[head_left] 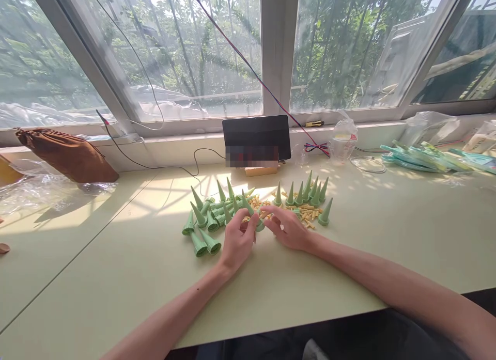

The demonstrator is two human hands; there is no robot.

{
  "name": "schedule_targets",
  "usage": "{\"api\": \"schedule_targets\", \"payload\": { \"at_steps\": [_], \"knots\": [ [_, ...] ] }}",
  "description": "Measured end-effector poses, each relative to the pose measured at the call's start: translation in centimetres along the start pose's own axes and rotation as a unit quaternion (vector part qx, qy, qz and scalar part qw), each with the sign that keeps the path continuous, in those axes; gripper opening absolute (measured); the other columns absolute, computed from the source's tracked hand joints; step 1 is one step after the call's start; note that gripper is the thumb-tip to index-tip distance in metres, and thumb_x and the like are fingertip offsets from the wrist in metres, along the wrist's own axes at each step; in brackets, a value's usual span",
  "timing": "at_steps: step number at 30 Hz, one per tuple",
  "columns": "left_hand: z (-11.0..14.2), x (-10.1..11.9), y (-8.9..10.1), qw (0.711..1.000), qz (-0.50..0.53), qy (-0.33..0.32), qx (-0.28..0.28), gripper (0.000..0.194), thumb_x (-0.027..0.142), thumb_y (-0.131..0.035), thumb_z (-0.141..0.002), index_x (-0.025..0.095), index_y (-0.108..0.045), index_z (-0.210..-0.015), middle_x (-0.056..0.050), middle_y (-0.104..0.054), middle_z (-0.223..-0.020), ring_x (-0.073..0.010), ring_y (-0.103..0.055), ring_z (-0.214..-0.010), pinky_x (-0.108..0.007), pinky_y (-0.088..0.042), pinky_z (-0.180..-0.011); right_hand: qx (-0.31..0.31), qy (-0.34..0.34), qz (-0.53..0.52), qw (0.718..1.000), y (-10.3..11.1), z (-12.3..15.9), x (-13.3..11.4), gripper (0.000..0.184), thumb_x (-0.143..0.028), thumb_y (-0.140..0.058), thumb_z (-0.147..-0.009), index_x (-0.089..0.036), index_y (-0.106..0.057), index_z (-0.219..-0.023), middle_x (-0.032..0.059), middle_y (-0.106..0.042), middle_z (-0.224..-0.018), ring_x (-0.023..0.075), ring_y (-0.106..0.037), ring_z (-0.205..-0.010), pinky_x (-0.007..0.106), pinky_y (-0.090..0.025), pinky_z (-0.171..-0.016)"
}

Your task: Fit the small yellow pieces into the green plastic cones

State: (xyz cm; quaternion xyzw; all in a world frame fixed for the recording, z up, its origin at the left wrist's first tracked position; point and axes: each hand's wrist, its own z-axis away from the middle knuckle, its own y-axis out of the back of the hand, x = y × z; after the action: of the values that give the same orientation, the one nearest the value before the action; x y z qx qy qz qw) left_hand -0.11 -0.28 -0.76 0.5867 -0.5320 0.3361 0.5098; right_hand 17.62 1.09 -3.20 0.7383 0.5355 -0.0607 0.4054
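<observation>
My left hand (239, 237) is closed around a green plastic cone-shaped spike (247, 202), whose tip points up and to the left. Close on its right is my right hand (289, 228), with fingers bent and somewhat apart toward the cone's base; I see nothing held in it. Whether its fingertips touch the cone is hard to make out. Several hollow green cones (198, 244) lie or stand left of my hands. On the right, several more cones (325, 213) stand upright on their wide ends. Small yellow pegs (308, 213) are heaped between the groups, partly hidden by my hands.
A dark-screened tablet (256, 135) leans at the window side above a small tan box (261, 171). At left lies a brown drawstring pouch (73, 156) beside clear plastic wrap. Teal and green packets (418, 157) and a bagged cup (344, 140) are at right. A black cable (163, 169) crosses the tabletop.
</observation>
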Motion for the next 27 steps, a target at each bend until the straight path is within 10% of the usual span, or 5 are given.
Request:
{"api": "schedule_targets", "payload": {
  "at_steps": [27],
  "knots": [
    [0.2, 0.1, 0.0, 0.990, -0.100, -0.040, -0.088, 0.033, 0.042, -0.054, -0.091, 0.017, -0.056, -0.112, -0.005, -0.065, -0.092, -0.0070, -0.048, -0.044, -0.022, -0.041, -0.045, 0.049, -0.157, -0.147, 0.975, 0.4, -0.6, -1.1, 0.028, -0.042, -0.046, -0.098, -0.020, -0.050, -0.083, -0.0029, -0.055, -0.065, 0.0081, -0.051, -0.044, 0.021, -0.042, -0.045]
  ]
}}
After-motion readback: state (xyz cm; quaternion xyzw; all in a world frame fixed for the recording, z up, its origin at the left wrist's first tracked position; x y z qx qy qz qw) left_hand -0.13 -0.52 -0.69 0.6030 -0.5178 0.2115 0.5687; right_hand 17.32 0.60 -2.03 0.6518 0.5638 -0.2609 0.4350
